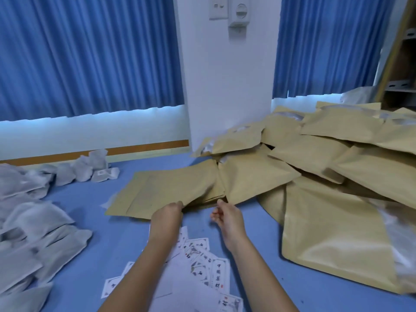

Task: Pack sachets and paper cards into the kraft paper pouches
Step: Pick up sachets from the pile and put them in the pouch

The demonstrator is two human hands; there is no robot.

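Left hand (169,212) pinching near edge of flat kraft pouch stack (171,190), long axis running left-right ahead; right hand (226,216) hovering beside it, fingers apparently loosely curled, holding nothing

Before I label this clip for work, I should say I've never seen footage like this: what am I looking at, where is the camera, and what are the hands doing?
There is no machine here. One camera, worn on a person's head, looks forward and down at their two bare hands. The left hand takes a grip on the edge of a flat stack of empty kraft pouches. The right hand hovers beside that stack, fingers loosely curled, apparently holding nothing. On the blue surface, grey sachets lie at the left, printed paper cards are scattered between the arms, and a big heap of pouches sits at the right.
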